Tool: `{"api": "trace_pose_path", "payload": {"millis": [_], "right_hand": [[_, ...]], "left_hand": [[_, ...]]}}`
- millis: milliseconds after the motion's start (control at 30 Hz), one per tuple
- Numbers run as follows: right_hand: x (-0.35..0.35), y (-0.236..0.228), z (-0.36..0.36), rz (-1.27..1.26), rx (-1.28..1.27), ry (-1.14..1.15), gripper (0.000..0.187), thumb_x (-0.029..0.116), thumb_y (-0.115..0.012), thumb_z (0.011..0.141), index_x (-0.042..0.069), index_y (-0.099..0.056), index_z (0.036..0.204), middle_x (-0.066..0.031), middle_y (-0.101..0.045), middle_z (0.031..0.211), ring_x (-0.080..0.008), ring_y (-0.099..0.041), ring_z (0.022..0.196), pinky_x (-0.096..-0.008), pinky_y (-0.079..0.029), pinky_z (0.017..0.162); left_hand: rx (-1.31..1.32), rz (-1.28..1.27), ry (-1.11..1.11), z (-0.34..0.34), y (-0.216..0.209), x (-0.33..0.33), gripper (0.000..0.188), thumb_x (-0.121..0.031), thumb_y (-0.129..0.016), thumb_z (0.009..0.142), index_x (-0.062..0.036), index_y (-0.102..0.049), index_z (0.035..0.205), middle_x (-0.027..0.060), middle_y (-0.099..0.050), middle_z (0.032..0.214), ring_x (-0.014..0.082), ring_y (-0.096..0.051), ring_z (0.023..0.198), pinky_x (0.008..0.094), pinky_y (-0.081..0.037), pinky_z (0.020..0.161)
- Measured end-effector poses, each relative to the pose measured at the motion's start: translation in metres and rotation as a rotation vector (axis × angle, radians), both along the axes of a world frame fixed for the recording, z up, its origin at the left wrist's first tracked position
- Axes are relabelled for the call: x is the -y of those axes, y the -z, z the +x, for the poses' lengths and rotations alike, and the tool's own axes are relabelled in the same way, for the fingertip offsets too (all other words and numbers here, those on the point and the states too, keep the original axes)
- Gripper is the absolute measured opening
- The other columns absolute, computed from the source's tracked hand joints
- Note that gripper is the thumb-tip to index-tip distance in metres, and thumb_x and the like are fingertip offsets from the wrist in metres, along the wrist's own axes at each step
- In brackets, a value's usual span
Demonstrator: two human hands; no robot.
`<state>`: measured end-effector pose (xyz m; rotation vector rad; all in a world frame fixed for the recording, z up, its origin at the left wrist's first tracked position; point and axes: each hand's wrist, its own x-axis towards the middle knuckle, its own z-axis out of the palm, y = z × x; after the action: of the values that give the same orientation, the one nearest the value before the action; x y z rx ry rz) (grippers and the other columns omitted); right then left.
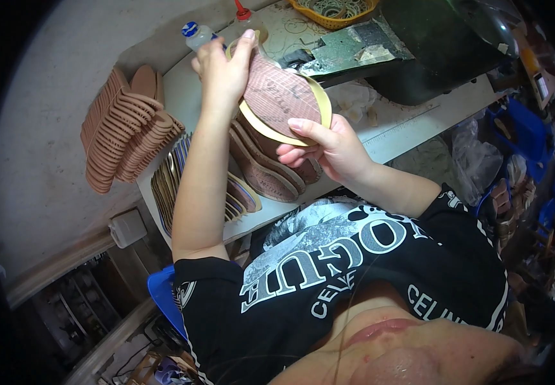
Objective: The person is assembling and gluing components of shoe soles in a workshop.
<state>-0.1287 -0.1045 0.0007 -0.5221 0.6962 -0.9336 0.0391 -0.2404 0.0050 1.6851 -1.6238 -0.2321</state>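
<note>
Raised above the white table is a shoe insole (277, 96), reddish brown with fine lines and pen marks. A pale yellow piece (322, 102) shows around its wide end, standing out past the edge. At the narrow far end my left hand (220, 70) is closed on the insole, thumb along its edge; the other fingers are partly hidden and slightly blurred. My right hand (332, 144) pinches the wide near end, thumb on top and fingers beneath. Several brown insoles (258, 170) lie overlapping on the table below my hands.
Left of my left arm stand a stack of brown insoles (123, 135) and a row with coloured edges (171, 176). Beyond are a blue-capped bottle (197, 37), a red-tipped bottle (244, 16), a yellow basket (332, 20) of bands and a green board (354, 51). Right hangs a plastic bag (473, 154).
</note>
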Motion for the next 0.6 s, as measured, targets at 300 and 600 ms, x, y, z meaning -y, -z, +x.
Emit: {"api": "trace_pose_path", "payload": {"millis": [300,600], "right_hand": [[0.024,-0.005,0.017,-0.048,0.046,0.052,0.03,0.02,-0.059,0.091,-0.006,-0.057,0.106,-0.017,-0.067,0.081,-0.0191,-0.068,0.065,-0.0267,-0.057,0.061],[0.035,-0.011,0.016,-0.093,-0.084,0.072,0.038,0.029,-0.056,0.093,-0.006,-0.058,0.108,-0.0151,-0.068,0.091,-0.0192,-0.069,0.075,-0.0257,-0.057,0.065]], "left_hand": [[-0.014,0.461,1.03,0.025,-0.04,0.016,0.041,-0.035,-0.077,0.072,-0.004,-0.061,0.092,0.0054,-0.06,0.092,0.0162,-0.052,0.095,0.0286,-0.042,0.084],[-0.087,0.799,0.944,0.034,-0.046,0.026,0.034,-0.035,-0.071,0.081,-0.0061,-0.055,0.083,-0.0045,-0.051,0.075,0.0053,-0.046,0.072,0.0212,-0.039,0.065]]}}
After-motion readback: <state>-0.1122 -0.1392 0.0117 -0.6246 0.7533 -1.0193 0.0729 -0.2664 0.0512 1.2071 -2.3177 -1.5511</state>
